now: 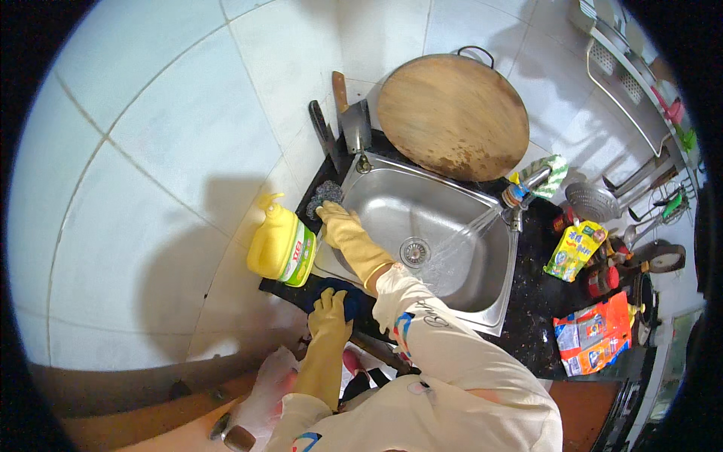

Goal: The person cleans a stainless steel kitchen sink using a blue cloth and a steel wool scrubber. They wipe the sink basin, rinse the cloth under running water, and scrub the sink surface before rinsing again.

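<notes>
My right hand [343,226], in a yellow rubber glove, reaches over the left rim of the stainless steel sink [390,212]. Its fingertips touch a steel wool scourer [324,194] on the black counter by the sink's far left corner; whether they grip it is unclear. At the counter's front edge, my left hand [329,309], gloved alike, has its fingers on a dark blue cloth [353,299]. Water sprays from the faucet [534,179] into the basin beside the drain strainer [415,252]. A yellow pump bottle of detergent [282,246] stands left of my hands.
Behind the sink, a round wooden chopping board [453,118] leans on the tiled wall, with a cleaver [355,121] to its left. Right of the sink are a yellow pouch [576,248], a red-lidded jar [602,281] and an orange bag [594,334]. A skimmer [593,201] hangs at the wall.
</notes>
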A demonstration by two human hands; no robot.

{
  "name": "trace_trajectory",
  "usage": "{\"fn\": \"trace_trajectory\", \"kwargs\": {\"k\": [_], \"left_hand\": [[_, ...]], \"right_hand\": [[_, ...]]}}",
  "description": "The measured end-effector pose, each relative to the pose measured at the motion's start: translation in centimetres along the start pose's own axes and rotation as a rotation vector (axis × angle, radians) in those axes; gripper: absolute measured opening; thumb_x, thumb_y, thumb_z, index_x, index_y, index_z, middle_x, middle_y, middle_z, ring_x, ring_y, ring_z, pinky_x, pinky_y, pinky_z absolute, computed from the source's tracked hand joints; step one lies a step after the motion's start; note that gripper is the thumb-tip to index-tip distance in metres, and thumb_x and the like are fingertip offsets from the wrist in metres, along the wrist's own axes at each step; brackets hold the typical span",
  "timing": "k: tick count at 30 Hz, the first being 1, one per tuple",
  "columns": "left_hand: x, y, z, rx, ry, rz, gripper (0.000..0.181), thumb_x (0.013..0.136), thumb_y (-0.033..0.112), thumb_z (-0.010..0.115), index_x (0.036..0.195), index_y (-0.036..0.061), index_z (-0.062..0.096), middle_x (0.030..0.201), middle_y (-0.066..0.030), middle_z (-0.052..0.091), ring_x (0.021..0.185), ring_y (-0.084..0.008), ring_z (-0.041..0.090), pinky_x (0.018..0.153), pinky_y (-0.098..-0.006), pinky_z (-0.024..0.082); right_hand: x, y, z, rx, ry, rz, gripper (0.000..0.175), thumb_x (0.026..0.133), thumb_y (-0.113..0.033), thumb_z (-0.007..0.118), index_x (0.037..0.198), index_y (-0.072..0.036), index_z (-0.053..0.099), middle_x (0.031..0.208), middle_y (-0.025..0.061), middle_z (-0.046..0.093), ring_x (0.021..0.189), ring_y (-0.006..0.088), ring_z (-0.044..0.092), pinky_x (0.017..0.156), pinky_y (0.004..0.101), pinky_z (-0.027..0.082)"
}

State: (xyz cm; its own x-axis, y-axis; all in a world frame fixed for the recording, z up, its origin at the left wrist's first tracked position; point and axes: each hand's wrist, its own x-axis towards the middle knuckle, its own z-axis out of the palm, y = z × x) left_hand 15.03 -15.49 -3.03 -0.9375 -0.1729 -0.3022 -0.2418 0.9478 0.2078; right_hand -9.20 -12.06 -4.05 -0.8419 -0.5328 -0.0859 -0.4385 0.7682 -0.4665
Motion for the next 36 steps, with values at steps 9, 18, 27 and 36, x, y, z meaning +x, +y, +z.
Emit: {"fn": "trace_trajectory", "kwargs": {"k": [9, 18, 27, 36], "left_hand": [[2.3, -0.8, -0.7, -0.062, 0.166, 0.071, 0.077, 0.073, 0.015, 0.088, 0.141, 0.0286, 0.053, 0.147, -0.0060, 0.050, 0.131, -0.0338, 0.054, 0.108, -0.0480, 0.052], [-0.4, 12.3, 1.4, 0.280, -0.223, 0.384, 0.043, 0.098, 0.016, 0.059, 0.141, 0.0191, 0.053, 0.138, -0.0133, 0.052, 0.125, -0.0324, 0.061, 0.095, -0.0470, 0.058], [-3.3, 21.7, 5.2, -0.341, -0.202, 1.189, 0.061, 0.073, 0.007, 0.080, 0.131, 0.0162, 0.064, 0.138, -0.0081, 0.059, 0.123, -0.0340, 0.061, 0.098, -0.0471, 0.053], [-4.6, 13.1, 3.7, -0.492, -0.122, 0.649, 0.069, 0.066, -0.003, 0.083, 0.132, 0.0115, 0.067, 0.135, -0.0201, 0.066, 0.125, -0.0412, 0.064, 0.106, -0.0454, 0.052]], "right_hand": [[-18.1, 11.3, -2.6, 0.372, 0.333, 0.038, 0.047, 0.098, -0.015, 0.063, 0.143, -0.006, 0.058, 0.151, 0.0228, 0.055, 0.145, 0.0375, 0.049, 0.121, 0.0432, 0.039], [-42.4, 16.3, -9.4, 0.272, 0.583, 0.685, 0.026, 0.102, -0.008, 0.060, 0.125, -0.003, 0.068, 0.116, 0.0211, 0.074, 0.110, 0.0403, 0.071, 0.096, 0.0383, 0.055], [-45.1, 17.7, -10.5, 0.430, 0.723, 0.766, 0.027, 0.101, -0.017, 0.062, 0.124, -0.006, 0.071, 0.116, 0.0208, 0.075, 0.109, 0.0370, 0.073, 0.092, 0.0399, 0.057], [-38.3, 25.5, -16.4, 0.545, 0.621, 0.747, 0.044, 0.101, -0.038, 0.060, 0.132, -0.009, 0.070, 0.123, 0.0158, 0.075, 0.115, 0.0296, 0.072, 0.100, 0.0377, 0.054]]}}
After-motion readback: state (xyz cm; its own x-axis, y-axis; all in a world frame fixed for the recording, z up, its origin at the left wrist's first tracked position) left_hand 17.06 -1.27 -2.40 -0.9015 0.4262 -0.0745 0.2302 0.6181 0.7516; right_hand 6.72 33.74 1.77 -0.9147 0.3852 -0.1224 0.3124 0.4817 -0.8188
